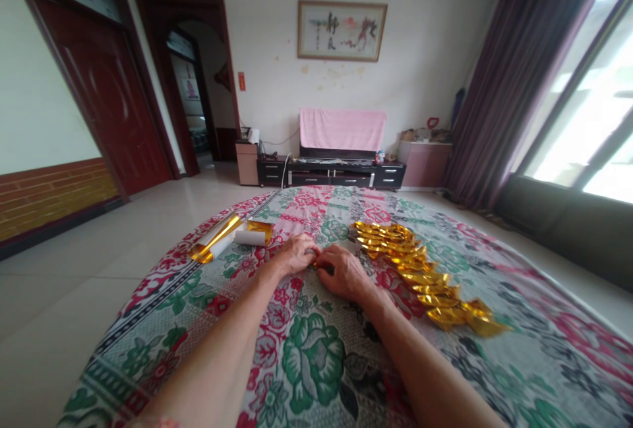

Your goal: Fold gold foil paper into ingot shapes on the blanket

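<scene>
My left hand and my right hand meet over the middle of the cloth-covered table, fingertips close together. Both are closed, pinching a small piece of gold foil paper; only a glint of it shows, and my fingers hide the rest. To the right of my right hand runs a slanting row of several folded gold foil paper ingots. Beyond my left hand lie curled sheets of gold foil paper with white backs, a longer one and a shorter one.
A flowered tablecloth in red, green and grey covers the round table. Past its far edge stands a low black TV cabinet, with a pink cloth draped above it. A purple curtain hangs by the window at right.
</scene>
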Demonstrator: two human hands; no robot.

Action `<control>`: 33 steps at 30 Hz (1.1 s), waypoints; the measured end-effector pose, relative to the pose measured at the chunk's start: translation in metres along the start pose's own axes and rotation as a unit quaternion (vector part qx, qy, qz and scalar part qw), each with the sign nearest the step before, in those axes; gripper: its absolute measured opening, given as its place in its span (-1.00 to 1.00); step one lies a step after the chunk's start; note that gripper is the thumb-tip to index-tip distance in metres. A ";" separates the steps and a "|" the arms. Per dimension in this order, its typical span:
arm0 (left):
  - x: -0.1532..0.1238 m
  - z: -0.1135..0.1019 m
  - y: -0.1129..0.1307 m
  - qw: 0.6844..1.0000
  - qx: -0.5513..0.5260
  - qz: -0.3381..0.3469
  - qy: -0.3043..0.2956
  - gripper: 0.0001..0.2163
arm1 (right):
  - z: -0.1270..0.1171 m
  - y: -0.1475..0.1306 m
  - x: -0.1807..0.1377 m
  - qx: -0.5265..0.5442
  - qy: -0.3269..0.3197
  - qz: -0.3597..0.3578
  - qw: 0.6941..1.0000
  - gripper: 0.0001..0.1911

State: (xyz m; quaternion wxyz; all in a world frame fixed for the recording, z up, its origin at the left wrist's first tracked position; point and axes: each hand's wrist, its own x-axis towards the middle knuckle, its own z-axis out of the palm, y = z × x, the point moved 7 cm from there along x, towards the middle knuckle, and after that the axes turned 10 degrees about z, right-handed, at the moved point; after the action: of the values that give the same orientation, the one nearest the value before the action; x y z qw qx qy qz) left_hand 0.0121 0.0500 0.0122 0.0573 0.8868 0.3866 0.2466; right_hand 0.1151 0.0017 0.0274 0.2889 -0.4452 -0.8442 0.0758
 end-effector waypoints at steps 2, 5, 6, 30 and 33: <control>0.000 0.001 -0.003 1.000 -0.005 -0.004 0.001 -0.80 | 0.000 -0.003 0.000 -0.007 -0.006 -0.007 1.000 -0.85; 0.000 0.001 -0.006 1.000 -0.009 -0.013 0.003 -0.81 | 0.001 -0.004 0.002 -0.023 -0.008 -0.016 1.000 -0.83; 0.000 0.001 -0.006 1.000 -0.012 -0.014 0.002 -0.81 | 0.002 -0.004 0.002 -0.028 -0.008 -0.020 0.999 -0.82; 0.000 0.004 -0.012 0.998 -0.062 -0.016 -0.029 -0.78 | 0.005 -0.006 0.006 -0.111 -0.045 0.032 0.992 -0.75; 0.001 0.004 -0.013 0.998 -0.062 -0.019 -0.025 -0.78 | 0.005 -0.006 0.007 -0.120 -0.057 0.029 0.991 -0.75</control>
State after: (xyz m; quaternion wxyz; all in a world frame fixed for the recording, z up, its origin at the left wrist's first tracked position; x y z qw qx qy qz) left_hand 0.0065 0.0602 0.0055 0.1264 0.8798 0.3862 0.2466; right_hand 0.1054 0.0042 0.0286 0.1827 -0.4954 -0.8492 0.0078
